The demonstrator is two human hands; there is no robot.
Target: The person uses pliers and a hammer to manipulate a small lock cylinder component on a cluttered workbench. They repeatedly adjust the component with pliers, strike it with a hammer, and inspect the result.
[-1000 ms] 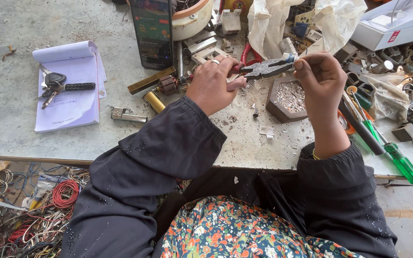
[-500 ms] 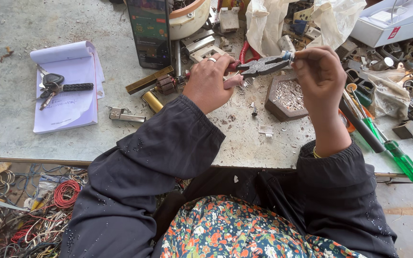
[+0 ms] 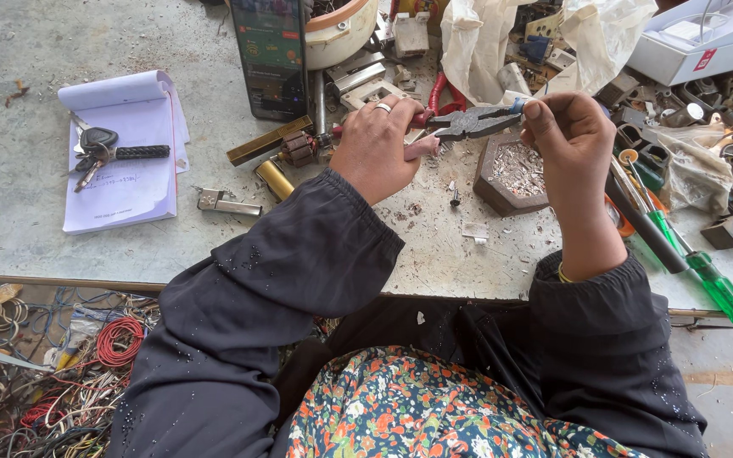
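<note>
My left hand grips the red handles of a pair of pliers, whose dark jaws point right. The jaws close on a small part pinched between the fingertips of my right hand; the part is too small to make out. Both hands hover above the grey workbench. Just below the pliers sits a hexagonal brown dish filled with metal scraps.
A notepad with keys lies at the left. A phone stands upright behind a brass cylinder and a metal bracket. Green screwdrivers and metal clutter fill the right. Coiled wires lie below the bench edge.
Both hands with the pliers have drifted slightly up and away from me. The grip on the pliers and the small part is unchanged.
</note>
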